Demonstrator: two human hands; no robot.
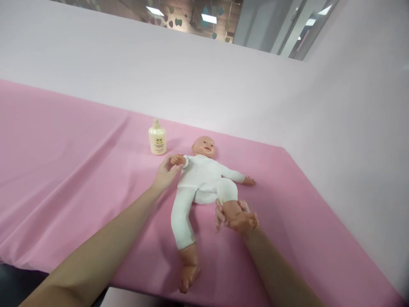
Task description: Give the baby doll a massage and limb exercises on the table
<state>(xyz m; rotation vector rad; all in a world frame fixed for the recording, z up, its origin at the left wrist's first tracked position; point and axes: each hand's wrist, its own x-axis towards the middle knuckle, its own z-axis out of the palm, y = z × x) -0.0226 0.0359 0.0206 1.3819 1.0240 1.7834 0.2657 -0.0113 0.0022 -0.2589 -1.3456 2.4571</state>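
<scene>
A baby doll (203, 175) with a white cloth body lies on its back on the pink sheet (128, 204), head away from me. My left hand (165, 171) is closed around the doll's hand on the left side, with that arm bent up by its shoulder. Under the doll's raised lower leg on the right, my right hand (221, 215) wraps around it from behind, and part of the palm is hidden by the leg. The doll's other leg stretches toward me, and its other arm lies out to the right.
A cream-coloured bottle (157, 138) with a dark printed label stands on the sheet left of the doll's head. White walls (159, 72) rise behind and to the right. Folds run through the sheet at left. A white object (128, 297) sits below the near edge.
</scene>
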